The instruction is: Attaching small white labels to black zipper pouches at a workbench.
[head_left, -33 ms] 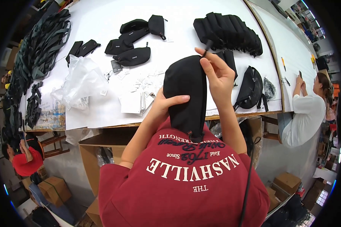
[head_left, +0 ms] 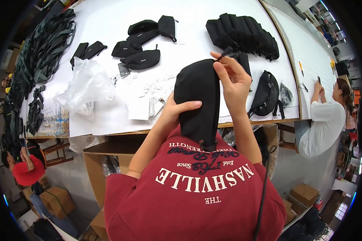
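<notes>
Two hands hold a black fabric pouch upright at the edge of a white worktable

A long black fabric pouch (head_left: 197, 98), rounded at the top, is held in front of the person's chest, at the near edge of the table. Its lower end overlaps the person's dark red shirt (head_left: 189, 217). The left hand (head_left: 172, 111) grips the pouch's left side, thumb flat across the front, the other fingers hidden behind. The right hand (head_left: 234, 83) is at the upper right corner, thumb and fingertips pinching a short black tab (head_left: 226, 52). The hands are apart, one on each side of the pouch.

Beyond lies the white-covered table (head_left: 189, 45). Just past the right hand is a row of overlapping black pouches (head_left: 242, 35); to its right, nearer the person, lies a black waist bag (head_left: 265, 96) beside a small clear plastic bundle (head_left: 286, 94). Left of the held pouch are scattered white paper tags (head_left: 149, 96), a crumpled clear plastic bag (head_left: 87, 86) and, farther back, a loose group of black pouches (head_left: 142, 60). Dark straps (head_left: 44, 54) are heaped at the far left.

At right, a co-worker in a white top (head_left: 325, 130) holds a phone (head_left: 319, 80). At lower left is another in red (head_left: 29, 173), above a cardboard box (head_left: 58, 201).
</notes>
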Motion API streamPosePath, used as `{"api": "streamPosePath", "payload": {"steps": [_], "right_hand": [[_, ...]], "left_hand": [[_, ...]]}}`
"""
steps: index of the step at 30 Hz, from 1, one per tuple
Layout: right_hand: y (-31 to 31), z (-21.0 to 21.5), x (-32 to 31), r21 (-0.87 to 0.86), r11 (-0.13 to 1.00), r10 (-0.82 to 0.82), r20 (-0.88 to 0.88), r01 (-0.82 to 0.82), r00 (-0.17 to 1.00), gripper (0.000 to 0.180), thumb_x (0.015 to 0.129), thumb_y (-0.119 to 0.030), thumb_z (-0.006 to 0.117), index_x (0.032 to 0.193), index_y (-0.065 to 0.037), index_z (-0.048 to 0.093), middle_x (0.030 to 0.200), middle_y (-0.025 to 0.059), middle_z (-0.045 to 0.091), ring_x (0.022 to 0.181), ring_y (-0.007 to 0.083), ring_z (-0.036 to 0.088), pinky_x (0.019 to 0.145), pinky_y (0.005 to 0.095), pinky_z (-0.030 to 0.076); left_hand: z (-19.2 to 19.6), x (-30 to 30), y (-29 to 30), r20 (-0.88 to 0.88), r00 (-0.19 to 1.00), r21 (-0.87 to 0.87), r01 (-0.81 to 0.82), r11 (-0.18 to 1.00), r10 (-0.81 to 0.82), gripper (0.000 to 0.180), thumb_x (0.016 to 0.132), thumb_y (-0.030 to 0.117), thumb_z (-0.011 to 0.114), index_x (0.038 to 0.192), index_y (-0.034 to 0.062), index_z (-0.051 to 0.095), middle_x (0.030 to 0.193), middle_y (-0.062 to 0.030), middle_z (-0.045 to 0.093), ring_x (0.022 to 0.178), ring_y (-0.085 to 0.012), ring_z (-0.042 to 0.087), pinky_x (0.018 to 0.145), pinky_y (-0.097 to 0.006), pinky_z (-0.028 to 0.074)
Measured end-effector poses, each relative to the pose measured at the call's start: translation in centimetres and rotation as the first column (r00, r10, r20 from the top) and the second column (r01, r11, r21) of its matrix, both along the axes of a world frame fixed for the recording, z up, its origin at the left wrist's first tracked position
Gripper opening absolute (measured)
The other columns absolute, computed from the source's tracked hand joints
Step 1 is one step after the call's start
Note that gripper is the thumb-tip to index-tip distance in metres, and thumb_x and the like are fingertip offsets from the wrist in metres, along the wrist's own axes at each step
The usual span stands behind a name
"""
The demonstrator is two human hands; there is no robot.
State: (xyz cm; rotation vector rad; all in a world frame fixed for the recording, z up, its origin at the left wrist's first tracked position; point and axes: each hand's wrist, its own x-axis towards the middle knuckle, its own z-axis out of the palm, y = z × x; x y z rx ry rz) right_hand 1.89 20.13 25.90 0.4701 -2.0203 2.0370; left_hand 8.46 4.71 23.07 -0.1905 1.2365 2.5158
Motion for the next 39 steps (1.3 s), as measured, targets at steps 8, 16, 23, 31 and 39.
{"api": "streamPosePath", "payload": {"steps": [8, 16, 23, 31, 39], "right_hand": [[0.5, -1.1, 1.7, 0.224, 0.945, -0.168, -0.299, 0.24, 0.939, 0.006, 0.076, -0.005, 0.071, 0.08, -0.004, 0.066, 0.081, 0.0045, 0.062, 0.073, 0.0135, 0.057, 0.057, 0.0226, 0.044], [0.2, -1.1, 6.1, 0.326, 0.934, 0.167, -0.028, -0.149, 0.986, 0.005, 0.072, -0.008, 0.072, 0.076, -0.006, 0.069, 0.077, 0.0022, 0.06, 0.074, 0.014, 0.052, 0.056, 0.0237, 0.041], [0.0, -1.0, 6.6, 0.33, 0.914, 0.238, 0.03, -0.234, 0.971, 0.006, 0.073, -0.008, 0.072, 0.076, -0.005, 0.068, 0.074, 0.002, 0.06, 0.072, 0.0137, 0.053, 0.056, 0.0239, 0.041], [-0.3, -0.4, 6.9, 0.321, 0.885, 0.341, 0.05, -0.338, 0.939, 0.006, 0.08, -0.008, 0.066, 0.082, -0.003, 0.067, 0.08, 0.0045, 0.062, 0.075, 0.0145, 0.056, 0.06, 0.0247, 0.042], [1.0, -0.3, 6.7, 0.218, 0.93, 0.295, 0.037, -0.296, 0.955, 0.01, 0.085, -0.008, 0.06, 0.092, -0.003, 0.065, 0.089, 0.0064, 0.062, 0.079, 0.0143, 0.057, 0.065, 0.0237, 0.043]], "left_hand": [[-0.7, 0.1, 0.9, 0.155, 0.984, 0.121, -0.102, 0.987, 0.083, 0.038, 0.079, 0.014, 0.067, 0.112, -0.0027, 0.055, 0.098, -0.0105, 0.064, 0.084, -0.0179, 0.064, 0.074, -0.029, 0.053], [-4.3, -2.3, -2.9, 0.206, 0.959, 0.408, -0.264, 0.874, 0.194, 0.023, 0.087, 0.015, 0.058, 0.101, -0.0029, 0.061, 0.093, -0.0136, 0.067, 0.079, -0.0223, 0.067, 0.071, -0.033, 0.056], [-5.0, -1.8, -3.3, 0.177, 0.953, 0.45, -0.3, 0.841, 0.245, 0.026, 0.092, 0.018, 0.051, 0.104, -0.0033, 0.061, 0.094, -0.0153, 0.067, 0.078, -0.0226, 0.068, 0.07, -0.032, 0.057], [-5.6, -1.0, -3.9, 0.139, 0.923, 0.522, -0.375, 0.766, 0.357, 0.033, 0.092, 0.029, 0.051, 0.104, -0.0017, 0.06, 0.09, -0.016, 0.066, 0.075, -0.0249, 0.066, 0.068, -0.035, 0.056], [-3.2, 0.3, -5.2, -0.327, 0.831, 0.395, -0.312, 0.864, 0.45, 0.026, 0.089, 0.032, 0.057, 0.091, 0.007, 0.049, 0.076, -0.0036, 0.037, 0.07, -0.0165, 0.031, 0.066, -0.03, 0.03]]}}
